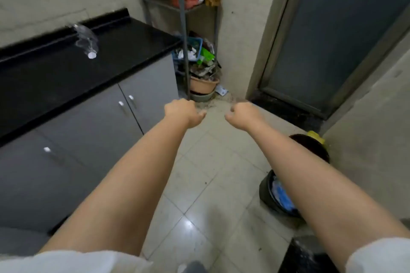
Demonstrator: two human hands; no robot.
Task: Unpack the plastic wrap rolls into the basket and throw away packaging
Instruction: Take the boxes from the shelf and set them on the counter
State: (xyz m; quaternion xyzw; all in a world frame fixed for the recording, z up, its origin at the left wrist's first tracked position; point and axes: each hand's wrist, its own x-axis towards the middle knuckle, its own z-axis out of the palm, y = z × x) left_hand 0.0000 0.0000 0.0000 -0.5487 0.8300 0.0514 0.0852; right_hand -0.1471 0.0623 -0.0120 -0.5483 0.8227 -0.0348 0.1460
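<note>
Both my arms reach straight out over the tiled floor. My left hand [180, 111] and my right hand [245, 115] hang at the same height, a small gap between them, fingers curled under into loose fists. Nothing shows in either hand. A clear, crumpled plastic item with a white end [87, 41] lies on the black countertop [51, 73] to my left, well away from both hands. No plastic wrap rolls are in view. A dark round bin [267, 193] with blue and white contents stands on the floor under my right forearm.
Grey cabinet doors [88, 131] run along the left. A metal corner rack [184, 29] holds a blue basket [196, 42] of clutter, with a tan tub [203, 84] below. A second dark bin with a yellow bag [315, 143] stands by the grey door [332, 35].
</note>
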